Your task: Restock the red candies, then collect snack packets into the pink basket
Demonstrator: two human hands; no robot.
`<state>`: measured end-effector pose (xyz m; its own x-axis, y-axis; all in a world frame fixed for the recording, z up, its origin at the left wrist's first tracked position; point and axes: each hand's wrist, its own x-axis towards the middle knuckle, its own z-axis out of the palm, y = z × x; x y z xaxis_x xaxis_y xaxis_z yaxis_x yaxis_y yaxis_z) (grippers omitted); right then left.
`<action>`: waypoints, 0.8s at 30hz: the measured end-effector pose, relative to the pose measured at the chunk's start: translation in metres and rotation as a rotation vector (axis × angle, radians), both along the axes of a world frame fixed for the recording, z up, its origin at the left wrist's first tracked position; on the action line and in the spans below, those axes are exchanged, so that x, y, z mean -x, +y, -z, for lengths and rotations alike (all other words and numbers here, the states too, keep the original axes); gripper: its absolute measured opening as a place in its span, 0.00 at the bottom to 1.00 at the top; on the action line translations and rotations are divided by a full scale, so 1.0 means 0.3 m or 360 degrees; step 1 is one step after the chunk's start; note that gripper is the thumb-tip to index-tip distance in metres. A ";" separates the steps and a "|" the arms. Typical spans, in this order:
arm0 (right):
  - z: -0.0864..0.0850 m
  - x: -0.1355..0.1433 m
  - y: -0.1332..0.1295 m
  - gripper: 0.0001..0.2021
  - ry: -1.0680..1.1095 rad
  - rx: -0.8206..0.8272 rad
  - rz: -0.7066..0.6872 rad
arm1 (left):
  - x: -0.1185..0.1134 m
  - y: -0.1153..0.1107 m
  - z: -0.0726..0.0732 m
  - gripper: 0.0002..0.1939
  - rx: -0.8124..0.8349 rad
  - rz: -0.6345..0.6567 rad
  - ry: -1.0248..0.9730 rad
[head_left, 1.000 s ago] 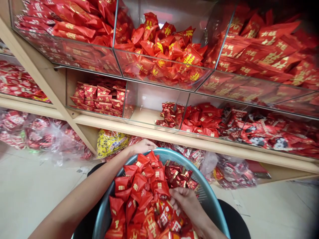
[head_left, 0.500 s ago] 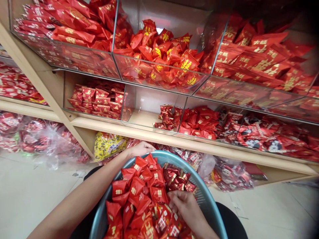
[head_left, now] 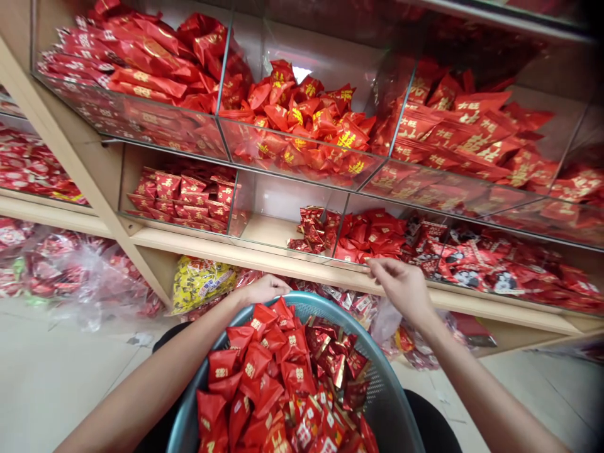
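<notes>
Red 大旺 packets (head_left: 448, 133); left fingers (head_left: 279, 286) curled on basket (head_left: 387, 409), right fingers (head_left: 383, 272) pinched, hold unclear

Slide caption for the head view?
Left hand on a blue basket of red packets, right hand at the shelf's front edge.

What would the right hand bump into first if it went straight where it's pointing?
The right hand would probably meet the bin's clear front panel before the gold-printed red packets behind it; depth is unclear.
</notes>
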<state>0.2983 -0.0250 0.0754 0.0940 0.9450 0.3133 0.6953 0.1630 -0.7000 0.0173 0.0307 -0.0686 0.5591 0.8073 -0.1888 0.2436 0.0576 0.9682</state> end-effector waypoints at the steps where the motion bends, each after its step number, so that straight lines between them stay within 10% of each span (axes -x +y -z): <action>1: -0.008 -0.017 0.045 0.16 -0.0070 -0.0043 0.0016 | 0.000 0.000 0.000 0.21 -0.0007 -0.0003 0.0005; 12: -0.023 0.048 0.300 0.10 -0.0769 0.0209 -0.0276 | 0.005 -0.008 -0.006 0.19 -0.0044 -0.0016 0.0027; 24: -0.023 0.180 0.302 0.17 -0.1225 0.0358 0.0191 | 0.005 -0.002 -0.012 0.21 -0.0028 -0.0002 0.0047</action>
